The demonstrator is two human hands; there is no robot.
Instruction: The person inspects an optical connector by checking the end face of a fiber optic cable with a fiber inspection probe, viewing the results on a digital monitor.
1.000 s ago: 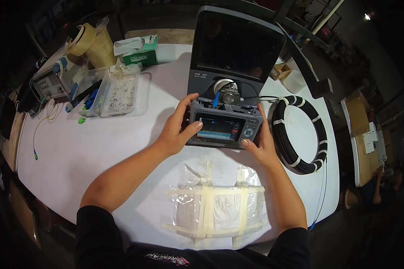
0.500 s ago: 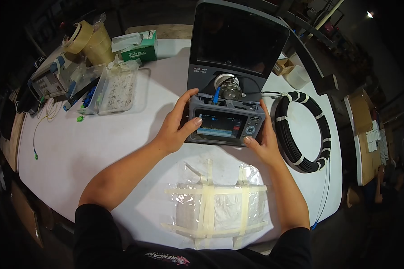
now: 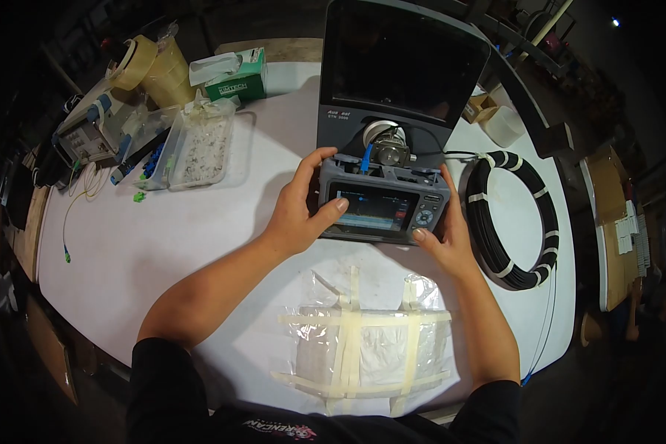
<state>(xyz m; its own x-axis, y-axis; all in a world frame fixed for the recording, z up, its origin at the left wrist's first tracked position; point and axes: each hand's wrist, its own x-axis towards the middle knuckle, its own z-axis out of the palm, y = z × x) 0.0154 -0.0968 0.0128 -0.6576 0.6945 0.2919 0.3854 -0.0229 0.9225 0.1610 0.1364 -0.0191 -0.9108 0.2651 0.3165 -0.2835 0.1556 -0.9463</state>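
Both hands grip a grey handheld fibre tester (image 3: 374, 210) with a lit screen and a round keypad. My left hand (image 3: 301, 211) closes round its left side, thumb over the edge of the screen. On the right side, my right hand (image 3: 450, 235) holds the casing, thumb near the lower corner below the keys. A blue fibre connector (image 3: 366, 158) stands upright at the tester's top edge. Just behind is a dark inspection monitor (image 3: 399, 66) with a round metal fitting (image 3: 391, 152) on its base. Fingers behind the tester are partly hidden.
A taped clear plastic sheet (image 3: 381, 348) lies on the white table in front. To the right is a black cable coil (image 3: 488, 244). Back left are a lidless plastic tub (image 3: 203, 155), a green Kimtech box (image 3: 237, 78), tape rolls (image 3: 163, 78) and a bench instrument (image 3: 89, 140).
The whole view has shifted slightly, so everything appears a little further right. Both hands keep the same hold on the tester.
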